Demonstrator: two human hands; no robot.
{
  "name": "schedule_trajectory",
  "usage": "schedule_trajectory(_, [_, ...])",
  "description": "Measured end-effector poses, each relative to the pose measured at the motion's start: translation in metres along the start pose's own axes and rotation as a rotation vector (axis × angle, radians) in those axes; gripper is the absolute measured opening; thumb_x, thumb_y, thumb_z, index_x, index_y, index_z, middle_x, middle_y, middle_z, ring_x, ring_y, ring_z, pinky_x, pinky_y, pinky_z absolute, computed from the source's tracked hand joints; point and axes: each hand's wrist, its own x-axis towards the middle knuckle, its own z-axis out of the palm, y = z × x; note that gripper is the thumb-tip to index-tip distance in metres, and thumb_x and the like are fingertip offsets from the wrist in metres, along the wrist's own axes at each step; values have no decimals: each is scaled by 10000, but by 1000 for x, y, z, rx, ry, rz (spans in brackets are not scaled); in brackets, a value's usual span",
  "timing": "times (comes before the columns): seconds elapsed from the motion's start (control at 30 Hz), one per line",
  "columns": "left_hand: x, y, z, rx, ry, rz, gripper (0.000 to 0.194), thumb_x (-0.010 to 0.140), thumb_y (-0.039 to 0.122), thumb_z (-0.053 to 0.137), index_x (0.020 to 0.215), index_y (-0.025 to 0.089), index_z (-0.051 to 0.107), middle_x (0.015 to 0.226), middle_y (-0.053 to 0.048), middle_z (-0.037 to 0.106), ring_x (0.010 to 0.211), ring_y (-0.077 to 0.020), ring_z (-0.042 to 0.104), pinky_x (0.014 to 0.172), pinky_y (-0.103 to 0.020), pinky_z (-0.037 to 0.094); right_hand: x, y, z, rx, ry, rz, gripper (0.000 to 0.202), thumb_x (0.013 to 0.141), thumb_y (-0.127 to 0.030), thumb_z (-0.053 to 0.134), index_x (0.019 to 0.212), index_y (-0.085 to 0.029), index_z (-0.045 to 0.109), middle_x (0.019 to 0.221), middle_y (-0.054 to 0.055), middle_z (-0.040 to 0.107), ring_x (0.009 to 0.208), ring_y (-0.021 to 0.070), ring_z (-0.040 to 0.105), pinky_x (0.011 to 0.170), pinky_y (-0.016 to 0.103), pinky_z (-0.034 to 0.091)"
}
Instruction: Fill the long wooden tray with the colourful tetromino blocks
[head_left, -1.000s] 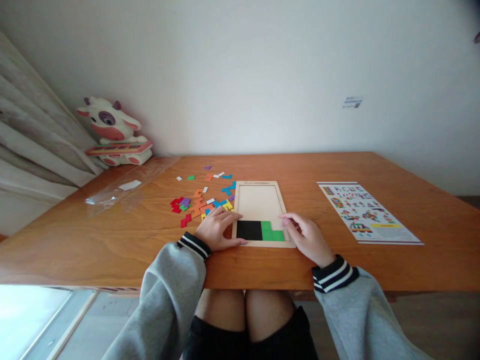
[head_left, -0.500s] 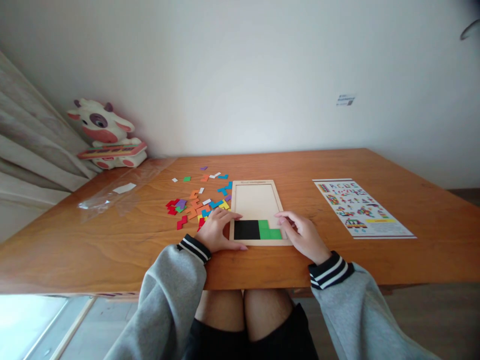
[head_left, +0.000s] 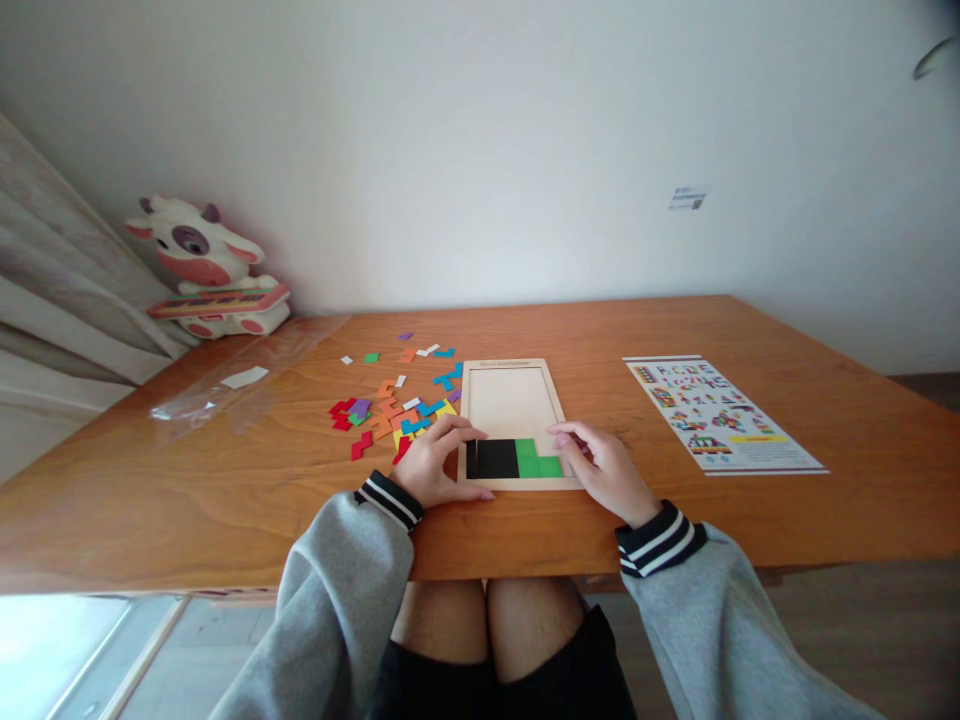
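Note:
A pale wooden puzzle tray (head_left: pixel 550 395) lies on the table in front of me. Black pieces (head_left: pixel 498 459) fill its near left corner, with a thin line showing near their left end. Right beside them sits a stepped green area (head_left: pixel 538 464). My left hand (head_left: pixel 437 462) rests at the tray's near left corner, its thumb along the front edge and its fingers apart over the left rim. Over the right rim, my right hand (head_left: pixel 596 462) has thumb and forefinger pinched together; anything between them is too small to make out.
Several loose coloured puzzle pieces (head_left: pixel 388 406) lie scattered left of the tray. A printed pattern sheet (head_left: pixel 724 415) is on the right. Farther left are a clear plastic bag (head_left: pixel 225 385) and a toy cow with a keyboard (head_left: pixel 214 270). The table's front edge (head_left: pixel 517 577) runs close below my hands.
A thin line now shows near the left end of the black pieces, where they looked like one block before. Both hands have stayed almost in place; the view has shifted slightly.

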Motion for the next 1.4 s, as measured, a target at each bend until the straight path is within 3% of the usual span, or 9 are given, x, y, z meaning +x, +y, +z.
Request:
schedule_trajectory(0.1, [1,4,-1,-22,31,54,530,700,489,807,1122,219,633,1091,-88,596,1001,-222,628,893,-371,571,0,1,1,-4,1,1,295,966,-388,455,1060,-206,667,898,57,734,753,181,668,679,289,519])
schedule_trajectory(0.17, [4,7,-1,-45,60,66,321,795,396,746,1045,212,664,1046,-84,615,964,-201,636,865,-363,578,0,1,1,-14,-4,4,277,961,-378,466,1044,-211,671,919,57,737,770,186,668,688,293,517])
schedule_trajectory(0.27, [7,9,1,-122,133,20,113,884,299,643,927,203,686,990,-82,640,870,-168,645,776,-334,587,0,0,0,-19,-16,-3,261,956,-360,473,1037,-214,675,943,56,737,795,188,666,705,297,517])
schedule_trajectory(0.43, [7,1,5,-264,262,-219,235,873,371,634,1010,181,647,963,-81,683,724,-145,653,637,-281,569,1,-2,0,7,48,-14,252,940,-350,492,1046,-203,667,908,58,728,761,180,658,674,288,526])
schedule_trajectory(0.6, [4,-2,1,46,315,-424,258,886,401,550,945,170,649,673,-1,642,534,-115,572,529,-226,453,-3,1,-4,-5,60,-91,190,907,-301,540,1025,-205,655,892,52,711,724,164,644,690,295,536])
schedule_trajectory(0.67, [4,0,-1,191,268,-470,277,903,379,501,976,166,662,617,14,613,503,-115,546,522,-223,404,-6,3,-7,-24,15,-129,173,895,-275,555,1021,-211,654,876,43,702,728,162,642,720,303,539])
schedule_trajectory(0.77, [5,6,-1,319,101,-502,316,921,326,446,1065,173,682,571,18,595,509,-136,559,534,-233,364,-8,7,-10,-43,-18,-146,159,883,-256,569,1009,-221,660,877,42,698,767,171,646,754,315,542])
schedule_trajectory(0.93, [9,13,0,455,-68,-543,339,901,298,480,1131,224,718,653,-21,678,614,-180,632,574,-256,376,-8,6,-11,-64,-43,-133,160,868,-250,581,986,-226,686,888,50,716,767,179,645,750,329,545])
schedule_trajectory(1.4, [6,15,1,500,-147,-474,369,859,279,509,1161,291,721,837,-42,762,739,-221,694,643,-290,481,-6,2,-12,-124,-96,-205,167,884,-235,574,988,-228,704,852,38,715,763,178,637,747,328,520])
